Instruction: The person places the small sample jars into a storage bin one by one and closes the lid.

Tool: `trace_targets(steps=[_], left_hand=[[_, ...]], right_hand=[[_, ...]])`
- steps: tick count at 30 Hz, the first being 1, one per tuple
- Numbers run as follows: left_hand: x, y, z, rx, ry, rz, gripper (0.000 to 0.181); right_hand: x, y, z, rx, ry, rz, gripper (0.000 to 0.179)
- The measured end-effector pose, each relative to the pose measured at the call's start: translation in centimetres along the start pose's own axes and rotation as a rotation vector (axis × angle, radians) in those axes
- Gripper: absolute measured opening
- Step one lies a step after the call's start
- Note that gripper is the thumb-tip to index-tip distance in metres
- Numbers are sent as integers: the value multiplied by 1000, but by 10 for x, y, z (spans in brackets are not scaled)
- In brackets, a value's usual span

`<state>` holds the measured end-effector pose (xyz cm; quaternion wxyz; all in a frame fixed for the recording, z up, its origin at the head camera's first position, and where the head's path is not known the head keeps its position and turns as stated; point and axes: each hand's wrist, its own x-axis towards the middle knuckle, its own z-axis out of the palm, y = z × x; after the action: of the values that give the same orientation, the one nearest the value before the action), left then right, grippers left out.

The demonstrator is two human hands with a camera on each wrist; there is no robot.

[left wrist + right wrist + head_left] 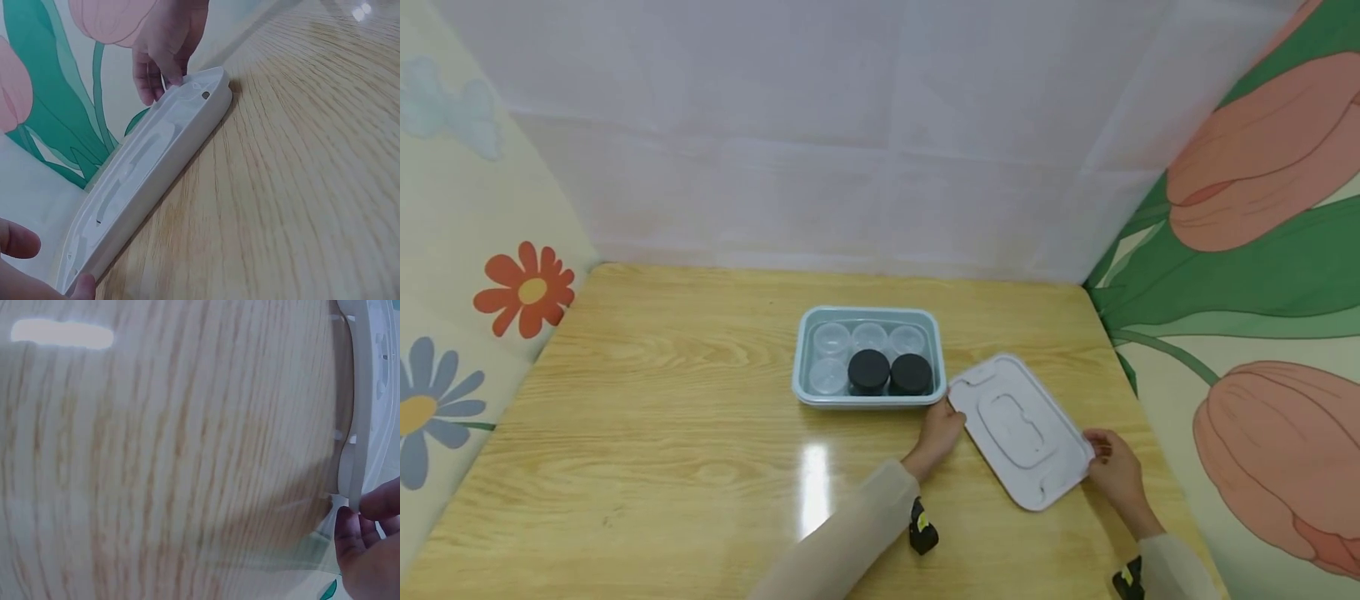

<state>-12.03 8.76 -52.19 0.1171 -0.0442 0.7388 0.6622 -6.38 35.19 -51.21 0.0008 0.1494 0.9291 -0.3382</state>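
A white plastic lid [1015, 429] with a raised outline lies at a slant to the right of a light blue box, low over the wooden table. My left hand [937, 432] holds its upper left corner, close to the box. At the opposite corner, my right hand [1116, 471] pinches the rim between thumb and fingers; the right wrist view shows this grip on the lid's edge [365, 425]. The box [801, 358] holds several clear round cups [829, 377] and two jars with black tops, one black-topped jar [868, 371] beside the other [911, 374].
The wooden table [662, 417] bears the box near its middle. A white cloth [850, 167] hangs along the back edge. Flower-printed sheets stand at both sides, the tulip sheet [1262, 317] near my right hand. Black devices [922, 527] are strapped at both wrists.
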Motion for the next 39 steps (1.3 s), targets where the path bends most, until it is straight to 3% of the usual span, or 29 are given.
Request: trace_targets(steps=[11,18,26,33,39], left_hand=[[-1,8,9,46,20,-15,64],[-2,8,10,46,42,48,57],[-2,5,7,79,56,-6,45],[-5,16,8,78,39,105,44],[-11,26,13,122,39,103,54]], right_hand=[[0,1,-4,-16,31,75,39],[-3,-1,-8,-14,0,127,38],[-5,0,-9,7,-15,169,38],[-3,-4,-22,54,51,191,36],[1,2,-39,81,54,163,38]])
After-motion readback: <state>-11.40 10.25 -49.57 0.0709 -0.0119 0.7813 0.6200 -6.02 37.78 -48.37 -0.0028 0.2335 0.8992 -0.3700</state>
